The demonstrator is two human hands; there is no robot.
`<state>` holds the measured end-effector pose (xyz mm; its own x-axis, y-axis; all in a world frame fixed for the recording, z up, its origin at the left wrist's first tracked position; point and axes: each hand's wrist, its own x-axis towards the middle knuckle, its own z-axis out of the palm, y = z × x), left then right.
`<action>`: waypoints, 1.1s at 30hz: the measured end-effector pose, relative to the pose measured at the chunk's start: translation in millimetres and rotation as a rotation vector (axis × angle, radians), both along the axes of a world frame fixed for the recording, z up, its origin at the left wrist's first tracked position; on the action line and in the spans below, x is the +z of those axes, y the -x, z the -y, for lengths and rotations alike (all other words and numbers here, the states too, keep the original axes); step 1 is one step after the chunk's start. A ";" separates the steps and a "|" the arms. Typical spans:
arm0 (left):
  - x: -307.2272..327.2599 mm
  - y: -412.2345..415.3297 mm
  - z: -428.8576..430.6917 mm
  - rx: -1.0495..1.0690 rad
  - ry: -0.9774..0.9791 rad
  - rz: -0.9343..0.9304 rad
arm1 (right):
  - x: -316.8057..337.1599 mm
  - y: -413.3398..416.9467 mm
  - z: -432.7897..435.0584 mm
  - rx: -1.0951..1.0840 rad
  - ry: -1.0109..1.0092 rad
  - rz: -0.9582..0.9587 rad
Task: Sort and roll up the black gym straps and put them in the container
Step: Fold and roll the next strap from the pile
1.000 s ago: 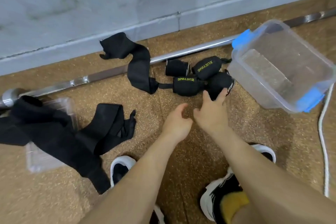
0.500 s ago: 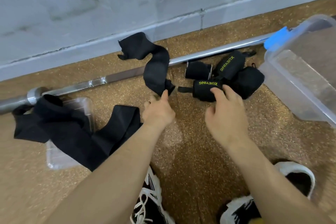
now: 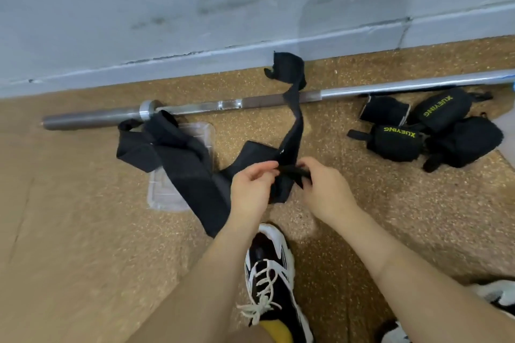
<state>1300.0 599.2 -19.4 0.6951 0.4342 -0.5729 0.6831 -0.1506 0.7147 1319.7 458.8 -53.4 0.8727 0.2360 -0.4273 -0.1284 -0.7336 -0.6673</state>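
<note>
Floor beside the wall. A steel barbell (image 3: 195, 108) lies along the wall base. The held strap (image 3: 292, 125) drapes over it, with its far end curled by the wall. A clear plastic lid (image 3: 167, 198) lies flat, partly under a heap of loose straps (image 3: 178, 159). Four rolled straps (image 3: 434, 131) (two lettered XUEYING) cluster at right, near a sliver of the container (image 3: 508, 136), whose contents cannot be seen. The left hand (image 3: 250, 192) and right hand (image 3: 323, 189) both pinch the held strap's near end, bunched between them, above a black-and-white shoe (image 3: 267, 273).
</note>
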 end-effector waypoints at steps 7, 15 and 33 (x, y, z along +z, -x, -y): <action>-50.2 32.9 -72.7 -0.158 -0.365 -0.417 | -2.4 26.9 -21.9 0.167 0.061 -0.231; -18.2 25.9 -63.5 0.095 0.266 -0.112 | 16.2 19.4 -46.3 0.299 0.056 -0.218; 104.2 17.0 -90.2 -0.246 0.612 -0.012 | 153.2 -47.7 -58.0 -0.471 -0.673 -0.544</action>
<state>1283.0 689.4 84.8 0.7242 -0.1427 -0.6746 0.6894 0.1276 0.7131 1367.4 516.7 99.8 0.6643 0.2556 -0.7024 -0.7234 -0.0169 -0.6903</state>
